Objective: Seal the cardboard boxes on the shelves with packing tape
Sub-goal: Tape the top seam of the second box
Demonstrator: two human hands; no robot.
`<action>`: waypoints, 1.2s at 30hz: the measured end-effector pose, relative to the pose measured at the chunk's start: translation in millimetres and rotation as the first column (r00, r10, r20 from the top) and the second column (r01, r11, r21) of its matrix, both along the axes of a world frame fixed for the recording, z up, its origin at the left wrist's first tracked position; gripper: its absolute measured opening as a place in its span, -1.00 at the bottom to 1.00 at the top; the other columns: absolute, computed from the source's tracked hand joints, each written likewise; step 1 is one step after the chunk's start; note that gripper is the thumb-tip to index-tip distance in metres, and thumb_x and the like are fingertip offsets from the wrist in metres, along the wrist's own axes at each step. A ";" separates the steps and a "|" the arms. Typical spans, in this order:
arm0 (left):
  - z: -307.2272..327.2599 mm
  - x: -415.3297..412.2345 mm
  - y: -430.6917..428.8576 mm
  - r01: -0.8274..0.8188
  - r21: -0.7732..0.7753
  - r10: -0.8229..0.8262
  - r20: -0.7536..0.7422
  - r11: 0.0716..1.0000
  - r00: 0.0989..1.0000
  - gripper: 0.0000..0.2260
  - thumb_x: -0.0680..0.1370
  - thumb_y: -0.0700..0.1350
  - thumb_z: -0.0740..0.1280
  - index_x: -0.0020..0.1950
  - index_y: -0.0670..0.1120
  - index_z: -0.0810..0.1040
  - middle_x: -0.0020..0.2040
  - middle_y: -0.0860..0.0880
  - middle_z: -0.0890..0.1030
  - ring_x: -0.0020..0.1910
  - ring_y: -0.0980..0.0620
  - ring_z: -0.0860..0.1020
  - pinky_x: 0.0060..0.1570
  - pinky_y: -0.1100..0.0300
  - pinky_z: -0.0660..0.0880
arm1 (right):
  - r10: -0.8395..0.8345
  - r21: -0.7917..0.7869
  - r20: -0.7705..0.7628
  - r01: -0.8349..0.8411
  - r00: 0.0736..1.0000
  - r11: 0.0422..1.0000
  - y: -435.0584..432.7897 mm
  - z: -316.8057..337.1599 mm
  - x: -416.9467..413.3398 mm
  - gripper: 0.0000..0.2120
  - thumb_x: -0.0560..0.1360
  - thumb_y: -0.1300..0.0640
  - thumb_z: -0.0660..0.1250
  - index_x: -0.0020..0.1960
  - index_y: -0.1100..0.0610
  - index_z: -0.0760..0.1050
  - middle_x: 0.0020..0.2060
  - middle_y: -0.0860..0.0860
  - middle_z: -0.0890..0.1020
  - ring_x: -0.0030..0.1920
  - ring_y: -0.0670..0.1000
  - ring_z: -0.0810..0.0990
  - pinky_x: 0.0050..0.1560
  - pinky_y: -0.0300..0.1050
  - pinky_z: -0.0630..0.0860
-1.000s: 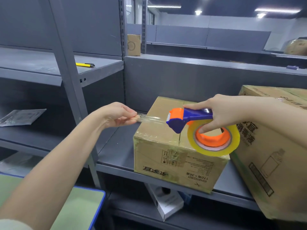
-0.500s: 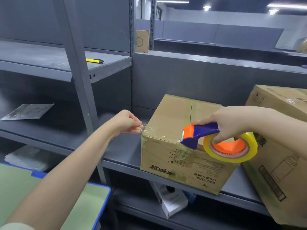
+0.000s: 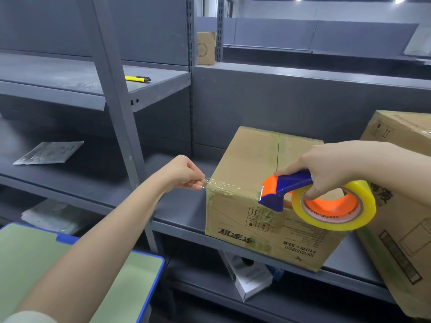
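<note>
A closed cardboard box [image 3: 251, 164] stands on the grey middle shelf [image 3: 182, 210], with tape along its top seam. My left hand [image 3: 184, 172] pinches the free end of the clear tape [image 3: 224, 185] just off the box's near left corner. The strip runs along the front top edge to the blue and orange tape dispenser [image 3: 286, 190]. My right hand [image 3: 326, 169] grips the dispenser's handle, with a finger inside the yellow tape roll [image 3: 333, 206]. The dispenser's mouth sits at the box's front top edge.
A larger printed cardboard box [image 3: 401, 217] leans at the right. A yellow utility knife [image 3: 137, 78] lies on the upper shelf, and a small box [image 3: 206, 47] behind it. A plastic pouch [image 3: 49, 152] lies on the left shelf. A green cart top [image 3: 35, 264] is below my left arm.
Both hands dropped from above the box top to its front top edge. The tape strip came down onto that edge, and the dispenser shifted right.
</note>
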State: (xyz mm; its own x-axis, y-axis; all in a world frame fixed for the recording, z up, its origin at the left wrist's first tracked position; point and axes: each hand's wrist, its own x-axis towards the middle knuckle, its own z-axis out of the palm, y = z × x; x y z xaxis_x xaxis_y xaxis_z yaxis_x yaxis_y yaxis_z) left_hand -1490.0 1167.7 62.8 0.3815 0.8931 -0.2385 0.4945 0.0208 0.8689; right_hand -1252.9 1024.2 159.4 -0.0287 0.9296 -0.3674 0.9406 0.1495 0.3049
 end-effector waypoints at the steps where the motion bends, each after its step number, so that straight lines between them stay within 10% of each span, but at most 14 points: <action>1: -1.7 -0.5 -0.4 0.009 0.004 -0.009 0.004 1.000 1.000 -0.90 0.49 -0.32 0.33 -0.20 -0.29 0.61 -0.26 -0.15 0.65 -0.39 0.05 0.60 -0.11 0.19 0.61 | -0.001 -0.004 0.003 0.001 1.000 1.000 0.4 -0.3 -0.7 -0.32 0.42 -0.12 0.36 0.45 -0.23 0.14 -0.08 -0.21 0.50 -0.22 -0.17 0.46 -0.35 -0.38 0.30; 13: -25.2 10.7 -15.8 -0.088 0.116 0.093 -0.034 0.989 0.995 -0.75 0.51 -0.13 0.39 0.12 -0.08 0.41 -0.24 -0.10 0.63 -0.36 0.05 0.59 -0.02 0.12 0.58 | 0.022 -0.031 0.007 -0.022 1.000 0.999 7.7 -2.7 -4.8 -0.35 0.42 -0.11 0.37 0.44 -0.22 0.19 -0.12 -0.21 0.45 -0.24 -0.19 0.41 -0.36 -0.38 0.25; 17: -19.2 11.2 -18.6 -0.144 -0.065 0.145 0.008 0.987 0.989 -0.80 0.50 -0.12 0.41 0.03 -0.19 0.50 -0.26 -0.09 0.63 -0.47 0.17 0.58 -0.41 0.37 0.52 | 0.032 -0.041 0.011 -0.032 0.999 0.999 7.5 -2.7 -4.2 -0.35 0.41 -0.12 0.38 0.44 -0.20 0.20 -0.02 -0.17 0.48 -0.14 -0.10 0.46 -0.33 -0.38 0.29; 26: -33.7 21.5 -27.2 -0.105 -0.061 0.092 -0.189 0.993 0.978 -0.85 0.50 -0.30 0.32 -0.27 -0.19 0.49 -0.32 -0.10 0.50 -0.42 0.06 0.45 -0.42 0.29 0.47 | 0.052 0.015 0.001 -0.052 0.999 0.999 7.0 -5.5 -0.9 -0.35 0.40 -0.11 0.37 0.43 -0.19 0.23 -0.14 -0.18 0.45 -0.23 -0.13 0.41 -0.34 -0.32 0.28; 36: -32.5 17.0 -29.4 -0.256 0.093 0.242 0.136 0.962 0.961 -0.70 0.47 -0.41 0.10 -0.06 -0.22 0.61 -0.15 -0.11 0.66 -0.20 0.02 0.65 -0.22 0.27 0.59 | 0.060 -0.009 -0.030 -0.060 0.998 0.998 10.8 -7.6 -0.1 -0.33 0.40 -0.10 0.39 0.45 -0.15 0.22 -0.04 -0.13 0.45 -0.16 -0.08 0.43 -0.28 -0.29 0.32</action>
State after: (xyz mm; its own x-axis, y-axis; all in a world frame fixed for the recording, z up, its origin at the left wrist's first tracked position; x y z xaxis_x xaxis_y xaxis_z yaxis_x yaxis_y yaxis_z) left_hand -1473.0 1138.3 30.3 0.1638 0.9814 -0.1003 0.3756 0.0320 0.9262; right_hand -1253.0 1035.0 151.9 -0.0955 0.9220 -0.3751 0.9385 0.2090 0.2748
